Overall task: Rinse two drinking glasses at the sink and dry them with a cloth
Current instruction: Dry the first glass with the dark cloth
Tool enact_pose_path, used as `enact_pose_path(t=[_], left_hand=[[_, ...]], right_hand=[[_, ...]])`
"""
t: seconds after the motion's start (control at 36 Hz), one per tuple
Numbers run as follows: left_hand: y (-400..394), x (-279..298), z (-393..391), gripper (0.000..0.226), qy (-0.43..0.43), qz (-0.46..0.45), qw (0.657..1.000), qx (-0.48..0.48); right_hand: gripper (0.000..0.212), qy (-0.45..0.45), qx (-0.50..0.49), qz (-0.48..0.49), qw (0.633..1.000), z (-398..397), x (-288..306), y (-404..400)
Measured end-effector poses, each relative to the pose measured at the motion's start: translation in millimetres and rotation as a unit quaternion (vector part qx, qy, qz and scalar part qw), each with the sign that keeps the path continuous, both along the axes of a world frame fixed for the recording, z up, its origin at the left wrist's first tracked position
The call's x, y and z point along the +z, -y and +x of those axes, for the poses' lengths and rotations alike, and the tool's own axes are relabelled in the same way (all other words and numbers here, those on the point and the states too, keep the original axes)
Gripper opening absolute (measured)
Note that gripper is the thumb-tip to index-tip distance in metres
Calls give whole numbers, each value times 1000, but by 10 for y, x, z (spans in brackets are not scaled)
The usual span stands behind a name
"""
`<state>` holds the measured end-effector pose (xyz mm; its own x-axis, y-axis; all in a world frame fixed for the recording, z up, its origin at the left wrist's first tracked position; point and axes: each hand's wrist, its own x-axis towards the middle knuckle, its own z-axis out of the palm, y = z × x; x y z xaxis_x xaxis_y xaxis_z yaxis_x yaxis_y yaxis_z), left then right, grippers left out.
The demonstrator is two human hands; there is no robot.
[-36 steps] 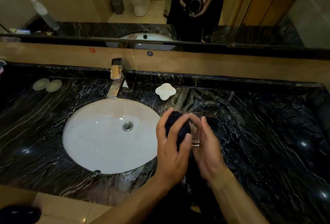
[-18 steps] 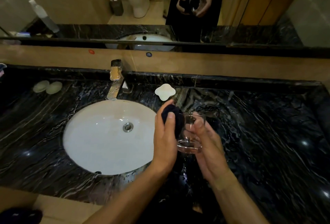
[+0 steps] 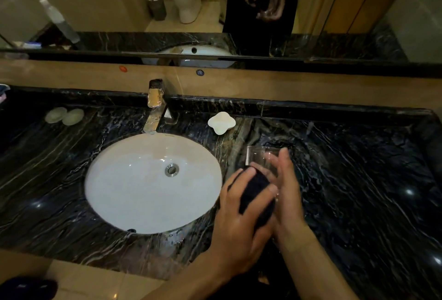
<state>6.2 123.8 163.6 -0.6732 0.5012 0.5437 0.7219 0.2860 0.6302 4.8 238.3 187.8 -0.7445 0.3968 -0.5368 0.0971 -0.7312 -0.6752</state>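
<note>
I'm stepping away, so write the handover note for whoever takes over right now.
Left hand: grips the dark cloth, pressing it against a glass.
Right hand: holds that glass, which the hands and cloth mostly hide.
Second glass: upright on the counter, just beyond the hands, right of the sink.
Tap: no water running.
Done: rinsing cannot be confirmed.
Left: finish drying the held glass; check the second glass.

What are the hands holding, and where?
Left hand grips a dark cloth bunched around its middle. Right hand holds a glass by its side.
</note>
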Motion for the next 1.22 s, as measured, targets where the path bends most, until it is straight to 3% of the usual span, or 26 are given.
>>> enact_pose_path(t=[0.08, 0.19, 0.25, 0.31, 0.36, 0.44, 0.5, 0.64, 0.75, 0.83, 0.94, 1.0, 1.06, 1.11, 1.22], left_hand=[[-4, 5, 15, 37, -62, -19, 998, -3], [-80, 110, -35, 36, -18, 36, 999, 32], [-122, 188, -71, 37, 36, 86, 994, 48], [-151, 291, -122, 35, 104, 125, 985, 63], [-178, 384, -212, 34, 182, 159, 967, 86], [-199, 453, -382, 31, 342, 212, 910, 95], [-186, 424, -466, 33, 377, 204, 898, 100], [-203, 421, -370, 30, 277, 129, 943, 132], [-205, 420, -302, 34, 216, 94, 966, 106], [-169, 380, -229, 38, 188, 85, 974, 88], [-128, 267, -82, 38, 167, 108, 977, 74], [-106, 219, -16, 37, 155, 108, 980, 63], [-73, 158, 46, 37, 104, 93, 990, 31], [-56, 135, 49, 35, 61, 81, 995, 4], [-115, 215, -72, 35, 89, 76, 993, 17]], right_hand=[[59, -20, 36, -5, 999, 18, 7, -11], [75, -24, 59, 38, 997, 37, 37, 58], [88, -19, 65, 74, 995, 32, 61, 79], [89, -24, 52, 83, 995, 27, 92, 64], [81, -44, 47, 85, 994, 34, 118, 27], [70, -63, 40, 143, 987, 59, 146, 32], [54, -43, 44, 195, 979, 68, 157, 69], [39, 23, 69, 228, 971, 37, 183, 102], [62, 11, 93, 251, 963, 79, 293, 143], [72, 20, 64, 177, 982, 50, 246, 98], [88, 3, 46, -7, 999, -23, 216, 33], [67, -7, 37, -55, 998, -42, 199, -34], [57, -8, 39, -58, 998, -64, 210, -70], [65, 14, 47, -33, 998, -63, 199, -50], [65, 16, 40, 36, 998, -26, 145, 6]])
